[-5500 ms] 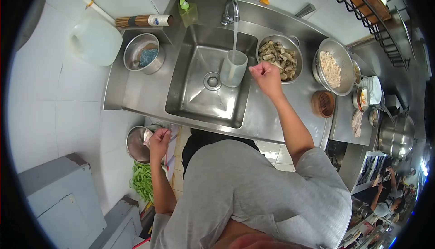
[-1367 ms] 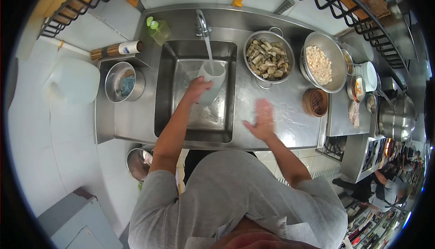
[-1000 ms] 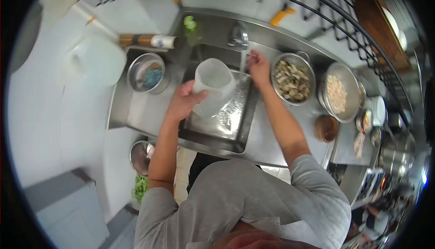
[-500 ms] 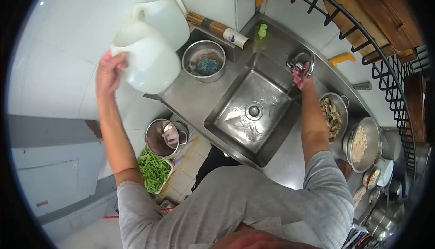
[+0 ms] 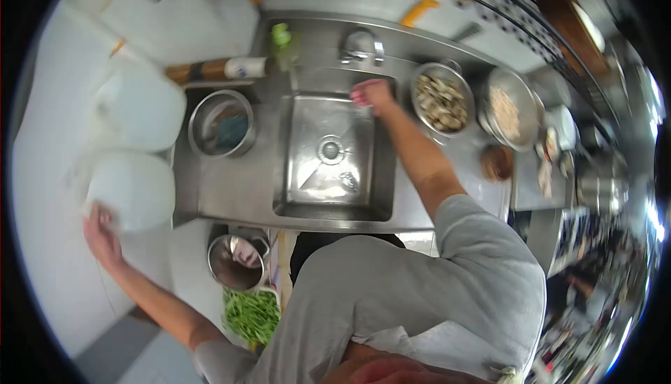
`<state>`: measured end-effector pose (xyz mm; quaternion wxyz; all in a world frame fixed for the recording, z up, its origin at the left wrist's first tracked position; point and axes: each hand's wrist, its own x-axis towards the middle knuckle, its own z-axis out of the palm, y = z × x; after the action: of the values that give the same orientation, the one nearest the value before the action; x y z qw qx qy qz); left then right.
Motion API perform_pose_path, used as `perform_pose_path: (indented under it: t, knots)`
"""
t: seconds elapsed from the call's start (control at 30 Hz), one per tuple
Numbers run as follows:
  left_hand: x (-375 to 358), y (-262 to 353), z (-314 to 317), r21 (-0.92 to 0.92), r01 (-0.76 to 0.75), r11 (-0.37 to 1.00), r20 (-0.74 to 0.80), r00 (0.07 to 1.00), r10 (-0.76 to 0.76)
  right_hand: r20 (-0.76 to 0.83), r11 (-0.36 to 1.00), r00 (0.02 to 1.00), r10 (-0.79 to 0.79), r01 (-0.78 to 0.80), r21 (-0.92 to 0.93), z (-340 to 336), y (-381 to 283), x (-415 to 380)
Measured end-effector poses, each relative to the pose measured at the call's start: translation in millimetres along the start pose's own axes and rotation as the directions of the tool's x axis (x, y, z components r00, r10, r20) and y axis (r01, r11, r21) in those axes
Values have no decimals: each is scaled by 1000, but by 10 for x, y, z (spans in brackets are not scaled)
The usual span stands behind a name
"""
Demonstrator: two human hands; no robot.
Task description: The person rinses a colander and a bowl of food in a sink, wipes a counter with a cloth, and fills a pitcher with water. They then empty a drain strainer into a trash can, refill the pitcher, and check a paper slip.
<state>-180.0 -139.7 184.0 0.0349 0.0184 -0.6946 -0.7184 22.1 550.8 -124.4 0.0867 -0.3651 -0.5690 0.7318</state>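
My left hand (image 5: 103, 236) is at the far left, its fingers closed round the handle side of a whitish translucent plastic jug (image 5: 136, 189). A second jug (image 5: 143, 108) of the same kind stands just beyond it, by the wall. Over the right rear of the steel sink (image 5: 307, 198) is my right hand (image 5: 374, 95), below the chrome faucet (image 5: 362, 48) and apart from it. Its fingers are loosely bent, somewhat blurred, and nothing shows in them. The sink bottom around the drain (image 5: 330, 150) looks wet.
Left of the sink stands a steel pot (image 5: 199, 136) with a bluish scrubber inside. A bowl of greyish food pieces (image 5: 440, 101) and a colander (image 5: 514, 80) with pale food sit to the right. Below left are a steel pot (image 5: 227, 272) and green vegetables (image 5: 251, 314).
My right hand has let go of the faucet and drawn back over the sink. The jug in my left hand has moved away to the left. The camera view has turned.
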Motion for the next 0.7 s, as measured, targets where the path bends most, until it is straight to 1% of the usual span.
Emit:
perform_pose_path:
  t: [0.03,0.07,0.1,0.13,0.17,0.2,0.23,0.27,0.3,0.33,0.37,0.4,0.43,0.47,0.5,0.57,0.6,0.63,0.67,0.7]
  knots:
    - [155,-115,-216,70,-8,997,63,998,4,-41,987,998,-42,35,-160,99,16,-180]
    - [84,-127,-173,343,-92,935,-40,993,113,-5,978,997,-82,80,-194,106,194,-324]
    - [75,-15,-202,741,-142,656,37,985,171,5,879,981,-194,176,-444,162,274,-566]
    - [-43,142,-91,933,-307,189,225,906,359,15,709,953,-303,236,-665,215,352,-812]
    - [-123,213,-58,920,-384,-80,362,750,554,-52,788,976,-211,138,-600,285,272,-1182]
    - [-206,310,53,909,-414,35,286,685,670,11,707,953,-302,232,-668,266,336,-1410]
    - [-673,529,571,793,-593,142,293,575,764,-4,813,974,-228,188,-551,233,230,-1834]
    - [-1049,695,993,636,-739,222,252,471,845,6,896,986,-165,153,-417,234,62,-2225]
    - [-996,614,1173,488,-782,389,348,582,735,-32,896,988,-151,123,-427,153,36,-2518]
    - [-1010,453,1335,344,-762,548,468,646,603,-65,895,988,-137,96,-435,36,31,-2840]
    - [-1045,304,1525,214,-687,695,600,654,461,-98,893,987,-125,68,-445,-112,44,-3140]
    - [-1181,261,1897,176,-686,706,774,539,332,-167,904,975,-147,64,-422,-281,80,-3420]
    - [-1388,226,2323,141,-685,715,903,385,191,-234,914,958,-167,61,-402,-471,122,-3708]
    - [-1515,41,2673,120,-645,755,954,286,93,-301,922,936,-185,60,-383,-674,160,-4018]
    - [-1658,-88,2970,112,-605,788,984,176,-5,-344,939,925,-161,36,-343,-867,155,-4369]
    - [-2147,69,3384,-48,-580,813,998,-68,10,-424,968,899,-111,2,-250,-1213,54,-5144]
    - [-2420,176,3530,-127,-556,822,980,-197,18,-463,976,878,-122,22,-215,-1341,23,-5548]
    - [-2702,286,3666,-127,-402,907,970,-242,29,-512,982,849,-134,46,-181,-1472,-13,-5987]
    - [-2948,329,3815,-193,-326,926,939,-334,79,-563,984,812,-154,77,-158,-1587,-9,-6465]
    - [-3181,360,3980,-250,-245,937,900,-416,131,-631,978,748,-204,135,-156,-1676,44,-6936]
